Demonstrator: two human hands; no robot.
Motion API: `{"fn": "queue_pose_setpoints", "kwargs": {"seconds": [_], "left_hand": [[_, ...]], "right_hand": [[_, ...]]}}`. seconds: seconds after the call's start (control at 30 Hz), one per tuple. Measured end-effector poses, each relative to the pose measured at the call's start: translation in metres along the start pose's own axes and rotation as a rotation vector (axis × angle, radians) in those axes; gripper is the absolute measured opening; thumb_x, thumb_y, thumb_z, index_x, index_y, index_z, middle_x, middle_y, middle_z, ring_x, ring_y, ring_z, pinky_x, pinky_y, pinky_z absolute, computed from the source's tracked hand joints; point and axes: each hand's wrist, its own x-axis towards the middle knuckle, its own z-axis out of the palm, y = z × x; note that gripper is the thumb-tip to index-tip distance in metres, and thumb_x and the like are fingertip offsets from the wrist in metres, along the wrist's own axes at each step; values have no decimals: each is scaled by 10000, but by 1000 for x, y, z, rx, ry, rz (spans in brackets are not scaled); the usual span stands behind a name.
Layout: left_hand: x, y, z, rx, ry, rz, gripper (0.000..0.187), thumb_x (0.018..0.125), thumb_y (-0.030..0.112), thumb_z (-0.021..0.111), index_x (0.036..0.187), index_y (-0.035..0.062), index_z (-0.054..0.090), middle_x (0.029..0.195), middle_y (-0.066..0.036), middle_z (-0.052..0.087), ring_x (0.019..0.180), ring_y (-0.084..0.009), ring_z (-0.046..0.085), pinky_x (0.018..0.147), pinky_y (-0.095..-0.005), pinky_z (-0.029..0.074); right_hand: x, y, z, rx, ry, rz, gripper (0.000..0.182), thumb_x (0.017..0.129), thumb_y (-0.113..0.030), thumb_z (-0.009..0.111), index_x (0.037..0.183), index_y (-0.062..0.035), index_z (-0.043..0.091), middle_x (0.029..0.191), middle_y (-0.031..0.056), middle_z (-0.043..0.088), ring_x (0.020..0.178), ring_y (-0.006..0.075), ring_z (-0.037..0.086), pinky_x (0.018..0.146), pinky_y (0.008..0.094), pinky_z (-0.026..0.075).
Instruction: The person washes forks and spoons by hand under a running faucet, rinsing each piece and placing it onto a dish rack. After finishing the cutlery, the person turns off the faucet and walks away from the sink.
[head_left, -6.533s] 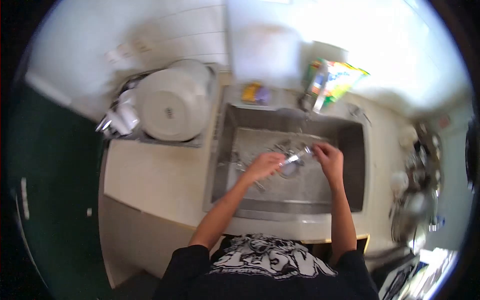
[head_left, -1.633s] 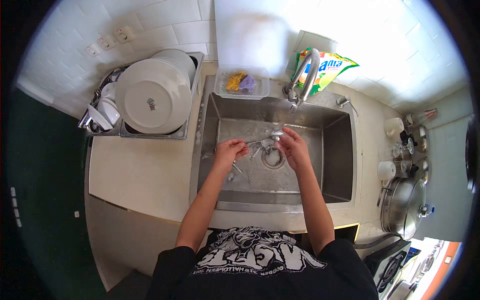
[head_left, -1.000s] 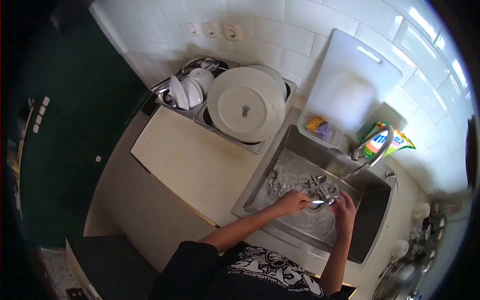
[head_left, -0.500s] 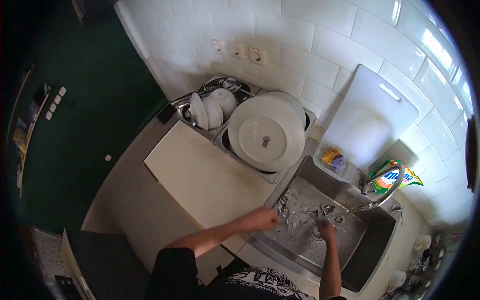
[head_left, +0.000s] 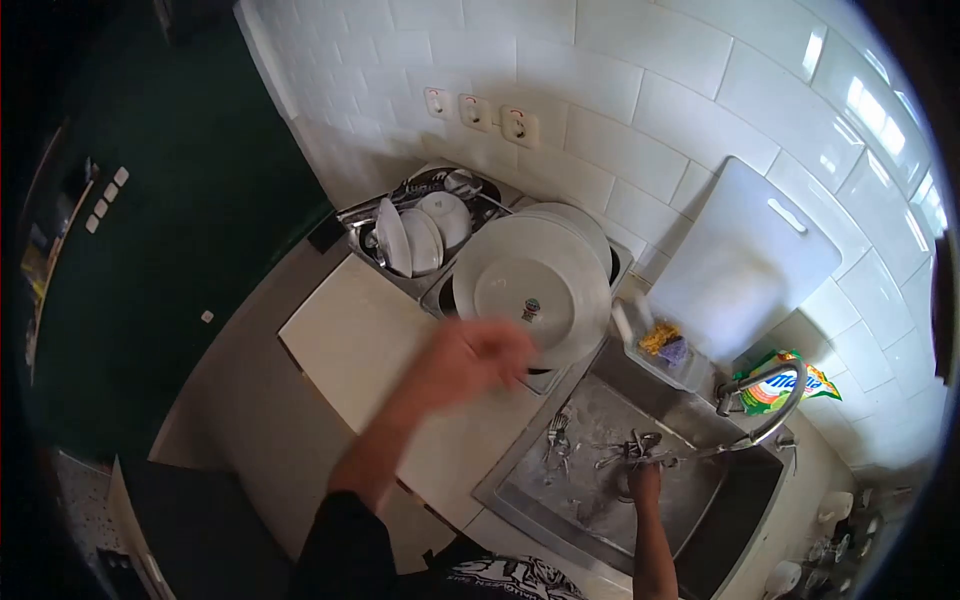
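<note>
My left hand (head_left: pixel 480 358) hangs over the worktop in front of the large white plate (head_left: pixel 530 290), overlapping the plate's lower edge in this view. Motion blurs its fingers, and no held thing shows in them. Down in the steel sink (head_left: pixel 600 398), my right hand (head_left: pixel 645 484) is closed at a cluster of metal cutlery (head_left: pixel 640 448), just below the tap's outlet. Its fingertips are largely hidden among the pieces. More forks and spoons (head_left: pixel 558 436) lie on the wet sink floor to the left.
A drying rack holds white bowls (head_left: pixel 425 240) beside the plates. A sponge tray (head_left: pixel 690 375) sits at the sink's back edge, below a white cutting board (head_left: pixel 745 260). The curved tap (head_left: pixel 795 385) arches near a green detergent pouch (head_left: pixel 775 400). Glassware (head_left: pixel 825 550) stands at right.
My left hand has risen from the sink's left edge, up and left over the worktop. My right hand has dipped slightly lower among the cutlery. The view has shifted a little.
</note>
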Motion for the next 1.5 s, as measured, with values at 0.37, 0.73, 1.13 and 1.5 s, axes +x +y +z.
{"fn": "queue_pose_setpoints", "kwargs": {"seconds": [0.37, 0.73, 1.13, 1.5], "left_hand": [[253, -45, -274, 1338, 459, 14, 199, 713, 245, 628, 846, 111, 693, 857, -136, 648, 792, -300, 627, 732, -388, 489], [307, -105, -272, 1405, 417, -211, 241, 745, 150, 534, 884, -14, 643, 970, -224, 609, 924, -355, 594, 824, -415, 472], [138, 15, -160, 1224, 730, 437, 287, 895, 209, 478, 1125, 67, 573, 1106, -138, 585, 1030, -259, 561, 862, -327, 432], [3, -129, 112, 249, -490, -23, 290, 885, 198, 535, 1105, 10, 554, 910, -79, 628, 759, -111, 593, 629, -236, 468]], "right_hand": [[12, -62, -37, 228, 129, 208, 606, 759, -217, 630, 1285, -44, 384, 1047, 238, 562, 954, 399, 547, 785, 428, 445], [17, -16, 2, 65, 187, 285, 578, 730, -210, 625, 1249, -61, 417, 1063, 198, 576, 926, 377, 573, 754, 436, 465], [-7, -10, -41, 234, 199, 253, 434, 665, -72, 581, 1086, 28, 555, 819, 242, 607, 746, 389, 579, 686, 414, 459], [-75, -57, -147, 1158, -108, 262, 286, 749, -27, 583, 1031, -41, 626, 871, 76, 624, 723, 144, 593, 634, 275, 469]]}}
